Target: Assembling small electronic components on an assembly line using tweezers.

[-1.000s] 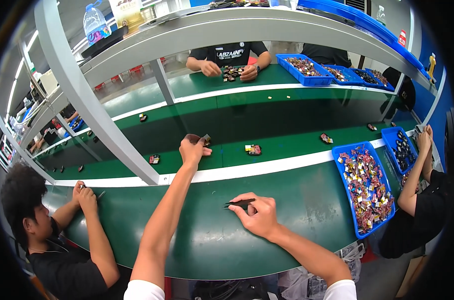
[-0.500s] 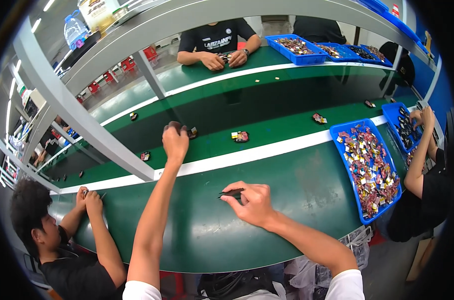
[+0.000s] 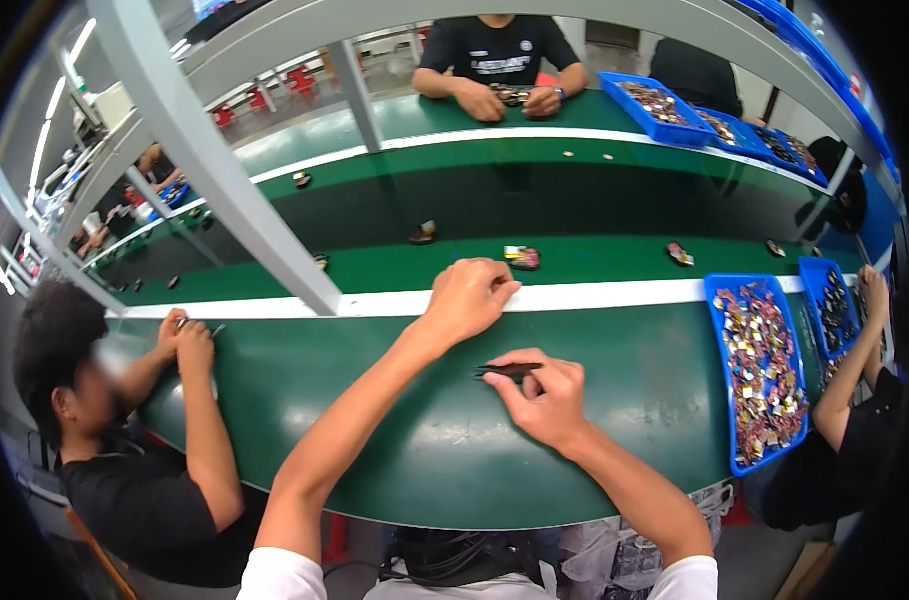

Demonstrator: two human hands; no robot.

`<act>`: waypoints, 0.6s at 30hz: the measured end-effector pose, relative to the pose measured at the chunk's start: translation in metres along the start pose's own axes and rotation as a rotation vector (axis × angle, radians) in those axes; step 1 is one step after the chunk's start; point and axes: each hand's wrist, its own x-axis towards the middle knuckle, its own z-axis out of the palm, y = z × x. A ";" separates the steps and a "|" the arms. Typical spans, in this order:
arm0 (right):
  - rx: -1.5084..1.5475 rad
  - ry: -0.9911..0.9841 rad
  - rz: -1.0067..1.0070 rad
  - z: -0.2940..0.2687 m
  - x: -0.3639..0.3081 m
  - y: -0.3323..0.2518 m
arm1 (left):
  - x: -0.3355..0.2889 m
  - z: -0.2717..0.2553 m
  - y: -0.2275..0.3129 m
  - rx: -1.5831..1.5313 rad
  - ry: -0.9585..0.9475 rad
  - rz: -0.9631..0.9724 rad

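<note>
My left hand [image 3: 471, 300] is over the white strip along the conveyor belt's near edge. Its fingers are curled, and whatever may be in them is hidden. Just beyond its knuckles, on the belt [image 3: 594, 262], lies a small dark part with red and a yellow-white label [image 3: 522, 258]. Further left is a similar dark part [image 3: 422, 233]. My right hand [image 3: 549, 395] hovers over the green table [image 3: 414, 460], pinching black tweezers [image 3: 509, 370]. Their tips point left and stand slightly apart, with nothing seen between them.
A blue tray [image 3: 716, 375] full of small labelled parts stands at right, beside another blue tray [image 3: 826, 345] of black parts. Grey frame posts [image 3: 224, 190] rise at left. Co-workers sit to the left [image 3: 134, 450], right [image 3: 824, 450] and across the belt [image 3: 499, 65].
My left hand has come down and rightward from over the belt to the white strip, its fingers now curled. My right hand still holds the tweezers. The view has shifted.
</note>
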 end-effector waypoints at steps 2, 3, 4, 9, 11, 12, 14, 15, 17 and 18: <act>0.018 0.004 -0.004 -0.002 0.000 0.004 | 0.006 0.005 0.000 -0.019 0.018 0.056; 0.034 0.020 -0.038 0.003 0.000 0.008 | 0.008 0.005 -0.004 -0.007 0.055 0.111; 0.037 -0.001 -0.025 0.000 0.000 0.005 | 0.010 0.006 -0.006 -0.021 0.047 0.123; 0.044 0.002 0.007 -0.007 0.000 0.007 | 0.041 0.021 0.015 -0.161 -0.062 0.113; 0.059 -0.032 -0.032 -0.006 -0.001 0.006 | 0.062 0.033 0.023 -0.208 -0.107 0.086; 0.082 -0.045 -0.032 -0.005 0.001 0.003 | 0.076 0.037 0.033 -0.228 -0.139 0.121; 0.091 -0.036 -0.005 -0.005 0.000 0.007 | 0.109 0.053 0.062 -0.292 -0.220 0.159; 0.101 -0.012 0.031 -0.004 0.000 0.010 | 0.127 0.062 0.077 -0.326 -0.265 0.154; 0.169 -0.031 0.179 -0.003 0.003 0.012 | 0.160 0.080 0.095 -0.257 -0.295 0.195; 0.239 -0.030 0.327 -0.002 0.005 0.013 | 0.172 0.086 0.102 -0.197 -0.336 0.168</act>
